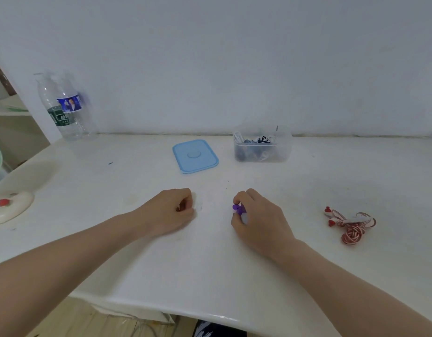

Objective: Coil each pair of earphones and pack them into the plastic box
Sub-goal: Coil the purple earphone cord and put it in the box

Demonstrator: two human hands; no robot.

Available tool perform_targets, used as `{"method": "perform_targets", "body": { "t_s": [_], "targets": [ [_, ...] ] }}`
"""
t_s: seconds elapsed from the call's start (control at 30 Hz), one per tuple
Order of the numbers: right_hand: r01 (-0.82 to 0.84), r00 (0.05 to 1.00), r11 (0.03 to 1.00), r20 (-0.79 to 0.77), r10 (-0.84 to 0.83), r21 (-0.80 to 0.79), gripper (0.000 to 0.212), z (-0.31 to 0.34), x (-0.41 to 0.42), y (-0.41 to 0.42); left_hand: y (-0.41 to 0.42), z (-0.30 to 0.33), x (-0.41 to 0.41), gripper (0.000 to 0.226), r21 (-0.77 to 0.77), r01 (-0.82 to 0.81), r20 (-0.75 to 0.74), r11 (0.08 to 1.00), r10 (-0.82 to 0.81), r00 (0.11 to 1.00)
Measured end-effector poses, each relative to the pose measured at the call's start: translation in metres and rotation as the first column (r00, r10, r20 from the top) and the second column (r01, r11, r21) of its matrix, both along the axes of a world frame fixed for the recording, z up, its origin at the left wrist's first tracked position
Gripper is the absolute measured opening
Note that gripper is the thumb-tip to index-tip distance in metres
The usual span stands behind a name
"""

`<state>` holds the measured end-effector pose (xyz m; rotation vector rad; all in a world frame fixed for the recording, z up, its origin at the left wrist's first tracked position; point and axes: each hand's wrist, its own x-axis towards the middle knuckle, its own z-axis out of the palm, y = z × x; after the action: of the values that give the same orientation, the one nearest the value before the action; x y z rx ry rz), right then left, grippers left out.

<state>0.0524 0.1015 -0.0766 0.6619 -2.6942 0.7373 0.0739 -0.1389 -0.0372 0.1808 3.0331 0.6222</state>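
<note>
white table (161,259), blue lid (195,155), plastic box (262,152), red-white earphones (351,224)

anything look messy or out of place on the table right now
Only the red and white earphones at the right of the table: a loose tangle, not a neat coil, and still outside the plastic box. The blue lid lies off, beside the box. Nothing looks spilled or damaged.

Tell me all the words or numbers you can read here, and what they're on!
None can be read for sure.
Green label on the front water bottle: pale characters, too blurred to read.
Blue label on the bottle behind: shows a picture, any words too small.
Blue lid: only a raised circle, no words.
Plastic box and red-and-white earphones: no writing visible.
</note>
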Motion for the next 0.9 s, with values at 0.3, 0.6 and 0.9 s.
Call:
{"method": "perform_targets", "body": {
  "t_s": [0.3,0.6,0.9],
  "targets": [
    [-0.009,0.995,0.999,-0.096,0.013,0.041,0.011,-0.004,-0.002,-0.001,-0.004,0.004,-0.009,0.012,0.076,-0.184,-0.079,0.980,0.190,0.979],
    [0.012,0.996,1.000,-0.086,-0.009,0.029,0.015,-0.006,-0.005,-0.001,-0.020,0.006,-0.023,0.021,0.168,-0.198,0.027,0.966,0.196,0.980],
    [0.012,0.996,1.000,-0.092,-0.011,0.017,0.014,-0.005,-0.004,-0.003,-0.021,0.000,-0.027,0.003,-0.009,-0.006,0.025,1.000,0.006,1.000]
  ]
}}
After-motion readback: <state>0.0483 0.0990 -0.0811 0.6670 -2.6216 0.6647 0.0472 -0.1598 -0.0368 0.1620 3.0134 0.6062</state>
